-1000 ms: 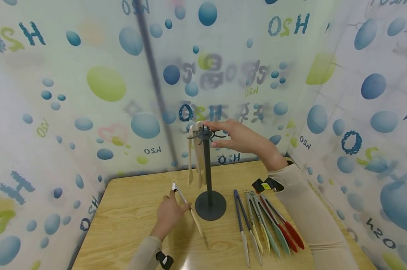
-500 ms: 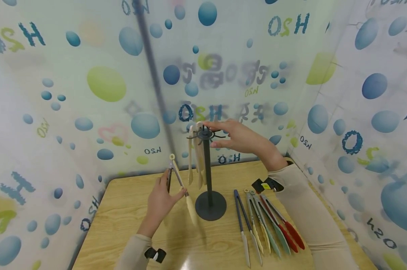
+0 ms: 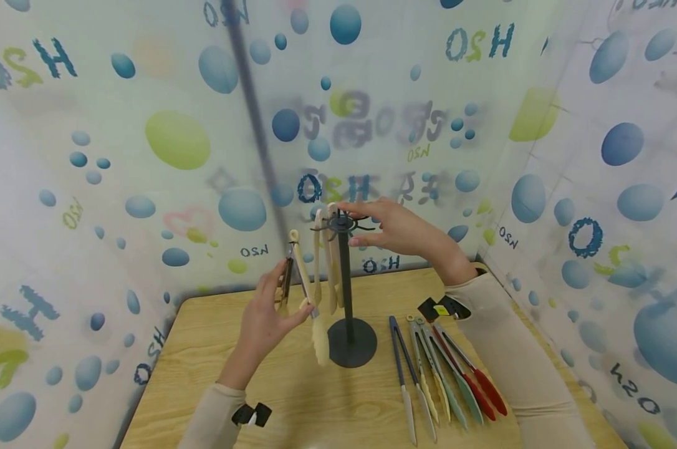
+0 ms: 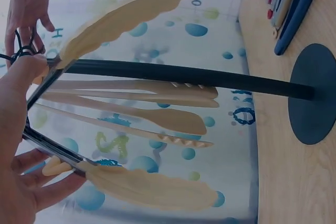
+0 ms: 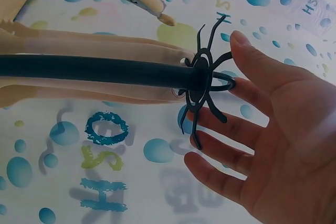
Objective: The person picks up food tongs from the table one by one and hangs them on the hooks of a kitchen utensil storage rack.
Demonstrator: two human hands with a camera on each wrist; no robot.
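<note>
Raised since earlier, V-shaped cream-and-steel tongs (image 3: 302, 271) seem light, springy, best gripped mid-arm, as the left hand (image 3: 262, 318) does, the black hooked metal stand (image 3: 346, 293) by the spread right hand (image 3: 398, 228).

Held tongs (image 3: 305, 284) beside the matt stand (image 3: 346, 287) are pairing shiny metal with plastic; the surface (image 3: 204, 349) under it is looking wooden.

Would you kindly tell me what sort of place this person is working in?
Probably a makeshift indoor booth, though I can't be certain: bubble-patterned sheeting lines three sides around a wooden table bearing a dark hook stand and a row of tongs.
</note>
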